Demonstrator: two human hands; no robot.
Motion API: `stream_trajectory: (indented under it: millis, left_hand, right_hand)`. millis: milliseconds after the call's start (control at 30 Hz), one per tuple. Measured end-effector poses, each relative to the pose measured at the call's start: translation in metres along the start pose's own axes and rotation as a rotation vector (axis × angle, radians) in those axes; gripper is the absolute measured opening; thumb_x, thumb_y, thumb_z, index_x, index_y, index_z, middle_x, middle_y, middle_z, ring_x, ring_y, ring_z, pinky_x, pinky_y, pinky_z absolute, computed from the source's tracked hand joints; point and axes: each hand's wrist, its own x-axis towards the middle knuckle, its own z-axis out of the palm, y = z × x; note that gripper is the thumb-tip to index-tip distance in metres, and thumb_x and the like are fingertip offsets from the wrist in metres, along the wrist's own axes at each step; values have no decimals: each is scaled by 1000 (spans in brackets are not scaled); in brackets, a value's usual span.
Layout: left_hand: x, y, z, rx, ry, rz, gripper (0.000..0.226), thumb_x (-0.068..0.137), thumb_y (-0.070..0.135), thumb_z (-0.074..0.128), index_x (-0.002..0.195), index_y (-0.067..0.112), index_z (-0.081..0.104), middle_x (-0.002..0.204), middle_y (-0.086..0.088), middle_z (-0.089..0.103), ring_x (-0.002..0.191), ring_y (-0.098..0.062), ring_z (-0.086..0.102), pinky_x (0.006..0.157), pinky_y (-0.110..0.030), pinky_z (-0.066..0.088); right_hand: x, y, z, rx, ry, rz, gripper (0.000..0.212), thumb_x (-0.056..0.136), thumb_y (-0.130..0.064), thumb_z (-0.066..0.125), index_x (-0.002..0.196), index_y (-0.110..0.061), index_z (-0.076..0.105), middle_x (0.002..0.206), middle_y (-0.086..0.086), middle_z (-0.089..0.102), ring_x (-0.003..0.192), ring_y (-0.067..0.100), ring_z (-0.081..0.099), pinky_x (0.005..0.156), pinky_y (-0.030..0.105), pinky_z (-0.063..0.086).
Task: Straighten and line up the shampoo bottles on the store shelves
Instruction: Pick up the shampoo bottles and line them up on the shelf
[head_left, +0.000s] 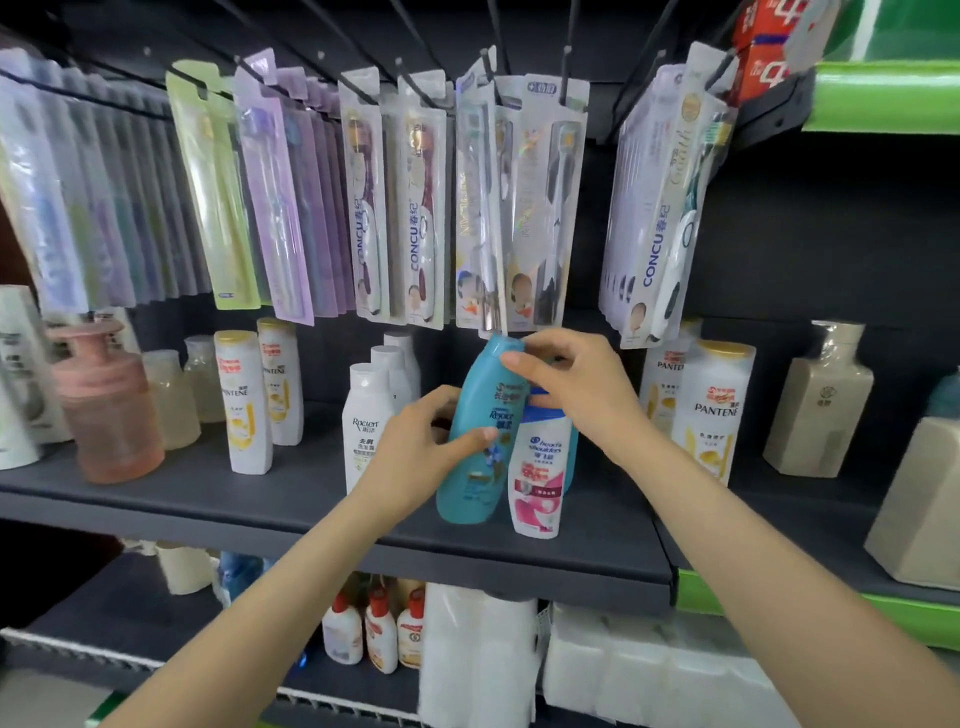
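Observation:
A teal Rejoice shampoo bottle (480, 415) stands tilted to the right on the dark shelf (260, 499). My left hand (421, 447) grips its lower body, thumb across the front. Its cap is pinched by my right hand (566, 384). A white and pink Head & Shoulders bottle (537, 478) stands just right of it, touching it. Directly left stand white Rejoice bottles (366, 415) in a row going back. White Pantene bottles (244, 405) stand further left, and more Pantene bottles (711, 410) stand to the right.
Packaged toothbrushes (415, 208) hang from hooks just above the bottles, reaching down to the teal cap. A pink pump bottle (104, 400) and beige bottles (818, 400) flank the shelf. Below are small bottles (379, 629) and white paper packs (623, 670).

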Motion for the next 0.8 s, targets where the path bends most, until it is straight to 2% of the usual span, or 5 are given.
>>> stream_trajectory:
  millis: [133,233,367,533,800]
  left_hand:
    - [11,-19,-9,48,64,-24,25,84,25,67,103,25,52,95,14,61,84,-7,65,69,-23,55]
    - [24,-32,-10,81,66,-29,30,83,23,68,107,27,51,95,13,61,83,-4,63,66,-20,52]
    - [47,-48,-3,125,24,-53,33,80,20,71,107,22,52,94,5,64,80,-5,62,71,-24,53]
    - [73,-62,10,157,-18,-76,35,80,17,71,109,15,53,90,5,60,73,-2,56,62,-13,42]
    - [109,-84,38,52,-36,-159,38,80,11,70,111,10,49,94,-2,58,85,-16,57,74,-26,45]
  right_hand:
    - [16,5,-8,-360,98,-166,18,91,-30,60,98,-18,71,86,-12,66,79,-5,59,71,5,42]
    - [29,15,-17,-544,56,-127,16,92,-21,58,102,-16,70,92,-8,65,81,-1,56,67,2,36]
    - [42,35,-24,-609,-1,-12,21,93,-15,56,110,-12,68,106,0,68,95,8,58,74,13,39]
    - [56,54,-30,-667,1,50,31,92,-13,58,122,-9,62,121,8,65,107,17,60,86,16,37]
    - [65,77,-35,-459,-38,170,28,88,-21,66,113,-11,68,110,5,69,107,17,62,88,39,54]
